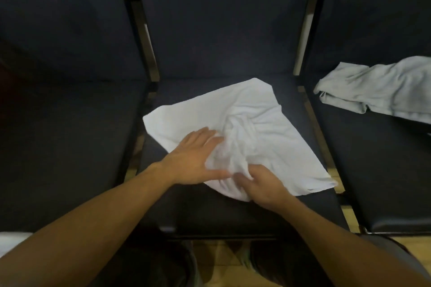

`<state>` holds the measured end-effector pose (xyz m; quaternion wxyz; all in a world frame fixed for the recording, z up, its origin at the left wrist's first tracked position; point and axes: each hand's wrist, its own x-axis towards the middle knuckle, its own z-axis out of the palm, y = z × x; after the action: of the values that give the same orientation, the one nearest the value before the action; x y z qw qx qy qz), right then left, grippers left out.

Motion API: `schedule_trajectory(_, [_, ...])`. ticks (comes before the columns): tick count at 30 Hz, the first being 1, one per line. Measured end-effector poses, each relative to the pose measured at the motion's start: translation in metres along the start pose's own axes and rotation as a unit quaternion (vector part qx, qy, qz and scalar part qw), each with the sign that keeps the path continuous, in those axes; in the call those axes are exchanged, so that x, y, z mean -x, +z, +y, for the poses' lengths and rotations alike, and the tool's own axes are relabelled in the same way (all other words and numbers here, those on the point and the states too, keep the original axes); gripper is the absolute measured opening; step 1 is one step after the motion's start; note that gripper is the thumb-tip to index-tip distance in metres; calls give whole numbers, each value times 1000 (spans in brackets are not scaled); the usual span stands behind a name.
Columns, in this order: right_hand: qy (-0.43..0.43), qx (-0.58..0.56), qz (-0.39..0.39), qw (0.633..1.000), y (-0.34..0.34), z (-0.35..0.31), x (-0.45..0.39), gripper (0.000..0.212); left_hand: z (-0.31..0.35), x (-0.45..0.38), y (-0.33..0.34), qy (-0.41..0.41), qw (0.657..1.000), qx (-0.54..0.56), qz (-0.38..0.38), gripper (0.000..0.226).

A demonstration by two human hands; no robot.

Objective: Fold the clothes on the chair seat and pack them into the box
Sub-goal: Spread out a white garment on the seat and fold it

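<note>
2 hands (191,163) (258,184) on 1 white cloth (256,128); 1 grey cloth (377,91) apart.

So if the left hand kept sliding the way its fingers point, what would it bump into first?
Probably the bunched-up wrinkles in the middle of the white cloth. The left hand lies flat on it, fingers pointing up and right, straight at that rumpled bit.

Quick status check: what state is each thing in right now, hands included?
White garment: spread on the middle seat, bunched at its centre, not folded yet.
Grey garment: crumpled on the right seat, untouched.
Left hand: fingers straight, pressing flat on the white garment.
Right hand: fingers curled, gripping a bunch of the white garment.
Middle seat: holds the white garment.
Box: not in view.
</note>
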<state>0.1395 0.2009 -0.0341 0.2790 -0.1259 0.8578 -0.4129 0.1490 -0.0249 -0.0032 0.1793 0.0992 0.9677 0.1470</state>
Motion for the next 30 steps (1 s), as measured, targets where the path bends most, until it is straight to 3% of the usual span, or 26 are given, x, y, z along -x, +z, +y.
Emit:
schedule_trajectory(2, [27, -17, 15, 999, -34, 15, -1, 22, -25, 8, 17, -38, 993, -102, -37, 103])
schedule_trajectory(5, [42, -51, 41, 997, -68, 25, -6, 18, -35, 26, 32, -78, 987, -142, 21, 83])
schedule_trajectory(9, [76, -58, 82, 992, -83, 41, -9, 16, -17, 52, 47, 9, 983, -154, 104, 45])
schedule_trajectory(11, [81, -52, 84, 992, -83, 45, -9, 17, -12, 61, 48, -2, 984, -161, 77, 37])
schedule_trajectory(16, [79, -77, 98, 989, -81, 38, -6, 31, -37, 75, 33, -131, 974, -184, 35, 29])
schedule_trajectory(19, [116, -113, 127, 979, -80, 34, -4, 27, -54, 78, 13, -157, 978, -132, -31, 20])
schedule_trajectory(21, [153, -214, 170, 950, -81, 31, -9, 20, -57, 72, -17, -180, 984, -9, -1, 26])
schedule_trajectory(23, [183, -433, 204, 859, -84, 30, -15, 24, -54, 52, -49, -155, 973, 129, 108, 32])
schedule_trajectory(24, [197, -512, 226, 805, -87, 34, -21, 30, -51, 37, -62, -133, 961, 175, 170, 29])
schedule_trajectory(25, [206, -544, 245, 776, -90, 37, -26, 35, -47, 18, -72, -114, 948, 205, 218, 26])
schedule_trajectory(27, [215, -455, 278, 818, -93, 41, -31, 32, -45, -21, -73, -97, 940, 226, 238, 24])
schedule_trajectory(30, [197, -266, 270, 904, -92, 44, -33, 20, -56, -67, -40, -157, 974, 131, 101, 24])
